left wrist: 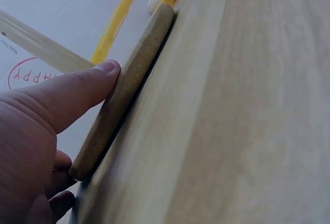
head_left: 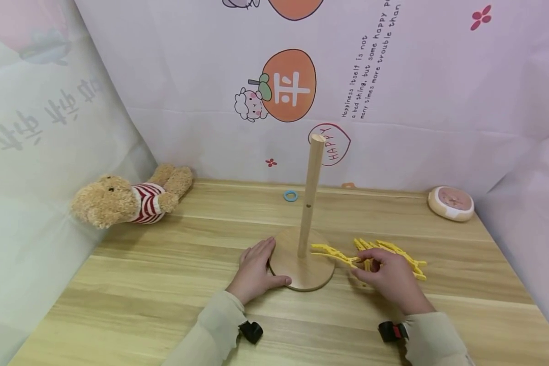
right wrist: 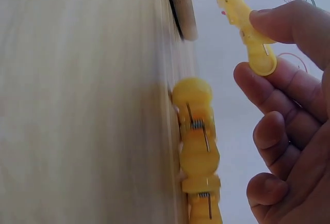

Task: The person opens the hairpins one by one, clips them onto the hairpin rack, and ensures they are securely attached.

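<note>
The right hand [head_left: 389,277] pinches a yellow clip [right wrist: 238,17], its tip near the wooden post [head_left: 312,198]; the left hand [head_left: 255,269] rests, fingers extended, against the left edge of the round base [head_left: 311,277]. More yellow clips [right wrist: 200,154] lie right on the bench [head_left: 142,305], a blue ring [head_left: 285,196] far beyond.

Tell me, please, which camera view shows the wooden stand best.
The head view, because the wooden stand shows its whole post and most of its round base. The left wrist view catches part of the post and the base's edge; the right wrist view, only some edge.
</note>
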Demonstrator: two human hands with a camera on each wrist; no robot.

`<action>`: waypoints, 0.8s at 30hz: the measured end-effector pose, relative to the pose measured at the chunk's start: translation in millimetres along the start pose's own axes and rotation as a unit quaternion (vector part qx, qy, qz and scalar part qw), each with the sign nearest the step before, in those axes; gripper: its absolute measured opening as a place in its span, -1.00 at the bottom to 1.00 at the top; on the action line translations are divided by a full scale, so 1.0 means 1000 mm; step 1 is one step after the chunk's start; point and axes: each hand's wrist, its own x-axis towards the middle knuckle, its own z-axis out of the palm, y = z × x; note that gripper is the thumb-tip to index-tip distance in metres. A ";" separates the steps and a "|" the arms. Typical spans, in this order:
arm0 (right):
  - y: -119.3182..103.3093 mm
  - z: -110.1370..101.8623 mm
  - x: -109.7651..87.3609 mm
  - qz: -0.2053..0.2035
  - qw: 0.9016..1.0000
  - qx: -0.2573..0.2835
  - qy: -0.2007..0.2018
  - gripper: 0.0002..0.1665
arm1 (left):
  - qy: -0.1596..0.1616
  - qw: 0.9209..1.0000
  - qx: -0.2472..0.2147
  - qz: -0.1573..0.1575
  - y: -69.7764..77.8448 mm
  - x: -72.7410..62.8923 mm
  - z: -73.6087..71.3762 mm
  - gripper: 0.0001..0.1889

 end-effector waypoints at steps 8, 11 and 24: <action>-0.008 0.008 0.003 0.004 1.000 -0.020 -0.018 -0.65 | 0.000 1.000 -0.003 -0.003 0.001 0.000 0.000 0.14; -0.011 0.011 0.003 0.003 0.999 -0.033 -0.021 -0.64 | -0.001 1.000 -0.005 -0.002 0.000 0.000 0.001 0.13; -0.019 0.018 0.004 0.004 0.999 -0.022 -0.040 -0.61 | -0.002 1.000 -0.003 -0.004 0.002 -0.001 -0.002 0.12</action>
